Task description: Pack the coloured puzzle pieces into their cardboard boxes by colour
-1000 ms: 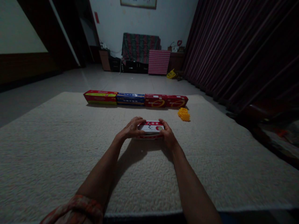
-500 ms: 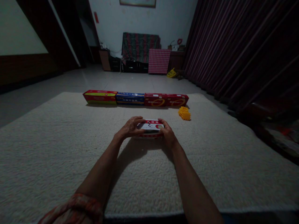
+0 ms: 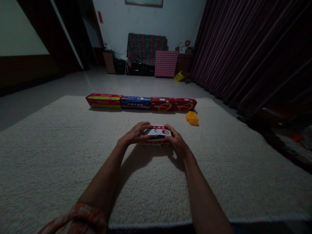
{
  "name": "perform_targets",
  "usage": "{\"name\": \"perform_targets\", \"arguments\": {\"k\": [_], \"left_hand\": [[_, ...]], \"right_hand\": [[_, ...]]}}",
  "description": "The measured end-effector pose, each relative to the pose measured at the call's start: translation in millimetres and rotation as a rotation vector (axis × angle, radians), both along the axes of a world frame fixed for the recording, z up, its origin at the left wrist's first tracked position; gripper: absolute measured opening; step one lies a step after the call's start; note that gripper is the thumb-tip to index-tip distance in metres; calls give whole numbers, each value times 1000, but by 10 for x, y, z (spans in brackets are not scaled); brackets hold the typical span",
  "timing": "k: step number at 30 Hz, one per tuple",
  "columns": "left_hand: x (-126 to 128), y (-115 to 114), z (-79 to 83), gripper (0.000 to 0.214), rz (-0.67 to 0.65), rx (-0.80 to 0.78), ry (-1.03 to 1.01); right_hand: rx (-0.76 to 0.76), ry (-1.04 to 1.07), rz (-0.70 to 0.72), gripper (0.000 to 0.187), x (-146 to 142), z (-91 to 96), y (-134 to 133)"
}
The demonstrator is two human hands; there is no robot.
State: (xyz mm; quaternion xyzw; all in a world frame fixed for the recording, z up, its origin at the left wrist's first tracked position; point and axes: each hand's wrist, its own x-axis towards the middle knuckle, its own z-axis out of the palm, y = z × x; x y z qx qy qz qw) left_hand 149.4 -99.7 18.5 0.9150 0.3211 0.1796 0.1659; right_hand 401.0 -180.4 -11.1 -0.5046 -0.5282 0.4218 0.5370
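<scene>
Holding the lid (image 3: 159, 132) of the small box (image 3: 157, 142) at both ends, left hand (image 3: 135, 133) and right hand (image 3: 179, 141) should keep gentle, even pressure.

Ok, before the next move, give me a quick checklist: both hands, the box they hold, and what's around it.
1. Left grip on the white-and-red box: ok, at its left end.
2. Right grip on it: ok, at its right end.
3. Box closed at the front: not ok, a dark gap shows.
4. Box contents: cannot tell, too dark.
5. Yellow pieces clear of both hands: ok, lying apart.
6. Row of boxes clear: ok, farther off.
</scene>
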Motion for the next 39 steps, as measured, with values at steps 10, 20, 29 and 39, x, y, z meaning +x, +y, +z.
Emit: {"name": "perform_targets", "arguments": {"k": [10,20,29,39], "left_hand": [[24,-29,103,48,-2,8,-67],[35,9,37,49,-35,75,-196],[128,-101,108,40,-52,182,-49],[472,-495,499,29,141,242,345]], "right_hand": [[0,-7,-4,58,16,-72,14],[51,28,-66,59,-47,-106,10],[0,33,2,78,17,-80,-8],[-32,26,178,107,68,-129,-28]]}}
